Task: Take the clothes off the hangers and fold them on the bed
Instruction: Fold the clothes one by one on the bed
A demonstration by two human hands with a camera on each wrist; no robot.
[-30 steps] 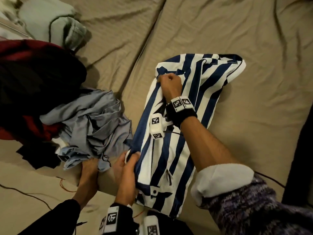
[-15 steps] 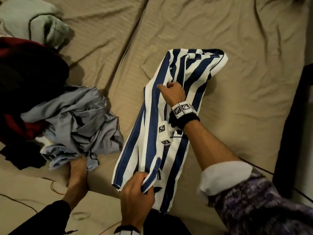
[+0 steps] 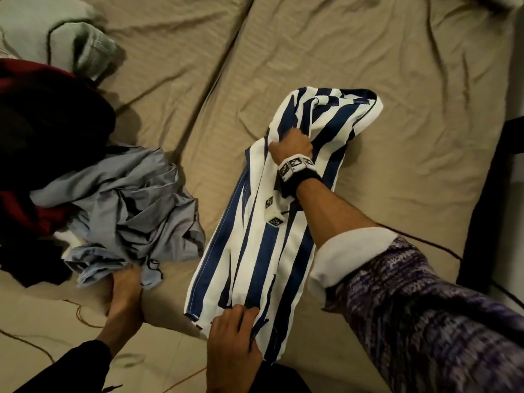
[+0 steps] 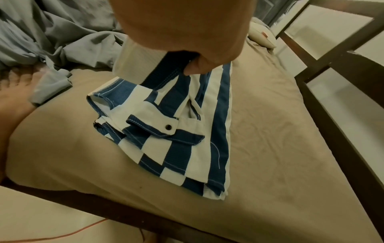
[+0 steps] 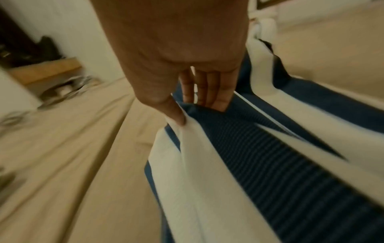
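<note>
A blue and white striped shirt [image 3: 255, 245] lies lengthwise on the tan bed [image 3: 368, 52], folded into a narrow strip. My right hand [image 3: 292, 143] grips its far part, thumb and fingers pinching a fold [image 5: 187, 115]. Near the bed's front edge my left hand [image 3: 232, 330] holds the near end of the shirt [image 4: 176, 131] lifted, its hem and a buttoned cuff hanging down onto the sheet. No hanger shows.
A crumpled grey-blue garment [image 3: 122, 211] lies left of the shirt, over dark red and black clothes [image 3: 42, 137]. A bare foot [image 3: 124, 296] rests on the bed's edge. A pale green pillow [image 3: 56, 32] sits far left. A dark wooden frame [image 4: 332, 98] runs along the right.
My right hand has pulled the shirt's far part nearer and bunched it. The shirt has narrowed into a tighter strip. My left hand has shifted right along the near hem.
</note>
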